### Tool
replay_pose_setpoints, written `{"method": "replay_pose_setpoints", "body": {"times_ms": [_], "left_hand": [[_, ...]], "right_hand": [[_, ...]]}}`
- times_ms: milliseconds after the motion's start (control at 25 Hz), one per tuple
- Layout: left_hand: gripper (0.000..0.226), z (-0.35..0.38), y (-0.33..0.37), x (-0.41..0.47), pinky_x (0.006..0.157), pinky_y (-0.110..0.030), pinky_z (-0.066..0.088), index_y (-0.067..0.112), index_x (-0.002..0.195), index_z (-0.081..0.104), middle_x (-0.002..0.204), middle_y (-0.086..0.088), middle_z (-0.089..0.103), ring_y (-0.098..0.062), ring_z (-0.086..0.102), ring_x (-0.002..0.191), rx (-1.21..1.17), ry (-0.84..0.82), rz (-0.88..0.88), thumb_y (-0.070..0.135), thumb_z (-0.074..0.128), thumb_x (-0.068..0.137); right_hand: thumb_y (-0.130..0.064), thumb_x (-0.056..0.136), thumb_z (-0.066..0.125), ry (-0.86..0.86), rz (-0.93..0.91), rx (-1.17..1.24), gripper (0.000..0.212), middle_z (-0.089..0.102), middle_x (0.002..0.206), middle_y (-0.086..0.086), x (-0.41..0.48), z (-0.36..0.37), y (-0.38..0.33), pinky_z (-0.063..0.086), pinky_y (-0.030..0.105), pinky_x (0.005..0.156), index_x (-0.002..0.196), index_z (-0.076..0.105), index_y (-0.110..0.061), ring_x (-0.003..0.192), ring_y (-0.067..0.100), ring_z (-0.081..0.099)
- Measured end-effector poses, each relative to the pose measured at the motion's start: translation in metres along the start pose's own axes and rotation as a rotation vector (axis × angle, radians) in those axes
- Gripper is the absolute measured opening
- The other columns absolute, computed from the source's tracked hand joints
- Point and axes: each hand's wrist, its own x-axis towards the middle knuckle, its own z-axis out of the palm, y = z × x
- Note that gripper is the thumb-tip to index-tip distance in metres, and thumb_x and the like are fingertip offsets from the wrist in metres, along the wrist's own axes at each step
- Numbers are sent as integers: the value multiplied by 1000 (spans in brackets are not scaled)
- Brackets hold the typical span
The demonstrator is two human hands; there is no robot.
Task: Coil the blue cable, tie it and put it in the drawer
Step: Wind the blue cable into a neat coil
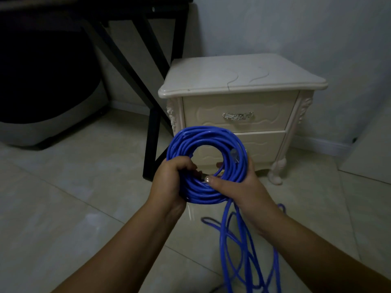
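While both drawers of the cream carved-wood nightstand (pixel 239 81) are closed, what matters is where the slack runs. You hold the coiled blue round-jacket cable (pixel 205 132) in front of the nightstand, level with its lower drawer (pixel 260 144), ring roughly upright, opening facing the nightstand. The uncoiled blue tail (pixel 243 250) drops off the ring's bottom edge and lies in loose loops on the pale tiled floor (pixel 84 208), on the side away from the nightstand. It runs mostly towards you, not sideways. Your right hand (pixel 237 187) is nearer the exit point. Its thumb is pressed flat across the strands, and the fingers wrap behind the bundle. Your left hand (pixel 171 178) clamps the ring's lower left, fingers curled through the opening. A translucent plug (pixel 234 155) sits against the ring's inner right. My read: coiling isn't finished, nothing is tied, and the next feed should come up through the right hand with the left as anchor. The top drawer's silver handle (pixel 238 116) sits just beyond the ring; either hand must let go to reach it.
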Motion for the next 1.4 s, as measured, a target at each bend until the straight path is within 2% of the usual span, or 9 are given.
{"method": "replay_pose_setpoints", "body": {"times_ms": [120,320,440,560,720,840,1040,1240,1400], "left_hand": [[22,1,2,-1,47,-26,48,5,86,57,60,-4,52,-16,55,48,18,-63,1,-7,50,68],[27,0,12,0,70,-33,58,9,106,59,82,-10,67,-23,69,73,342,-307,24,2,65,80],[55,-7,23,3,81,-30,58,27,120,55,109,1,68,-15,69,95,640,-355,123,19,77,71],[82,-7,23,0,77,-16,54,38,138,38,115,14,57,0,64,96,960,-487,287,13,80,72],[58,-2,-2,0,83,-21,51,33,122,51,106,15,55,-1,55,93,1334,-480,628,16,76,72],[34,-3,-1,3,70,-18,50,27,100,59,90,10,58,-1,56,80,1238,-354,664,13,75,74],[42,-7,10,3,60,-18,50,23,96,58,84,1,63,-6,62,68,944,-222,364,-9,70,70],[36,-10,13,3,67,-29,48,10,95,61,84,-10,61,-22,59,74,595,-189,153,-14,59,69],[45,-13,4,10,72,-38,50,2,106,62,92,-15,61,-31,60,85,354,-124,39,-7,59,62]], "right_hand": [[-35,49,88,8,14,159,94,67,112,0,4,-4,2,54,40,88,133,47,-30,102,21,68],[7,73,67,66,109,291,39,65,88,22,19,-20,-2,58,31,62,111,59,14,71,27,70],[0,60,73,110,-25,-55,49,69,92,12,26,-32,-17,58,33,69,107,64,-9,77,26,69],[0,70,69,3,-173,-650,53,64,94,-7,17,-28,-22,52,21,65,109,55,-33,82,10,64],[-14,72,71,-57,-384,-1013,63,56,109,-8,7,-11,-4,52,31,78,126,44,-31,95,13,57],[-25,73,76,-41,-396,-873,74,52,115,-15,7,-16,-4,49,23,81,135,35,-32,99,6,56],[-19,70,83,-78,-121,-397,78,60,114,-18,7,-22,2,52,13,76,131,39,-40,96,-6,62],[-21,54,89,-136,50,18,81,70,111,-1,11,-26,1,56,37,87,127,55,-32,101,17,69],[-10,65,83,-89,137,146,54,70,108,18,11,-19,4,55,49,90,115,64,-13,94,33,69]]}}
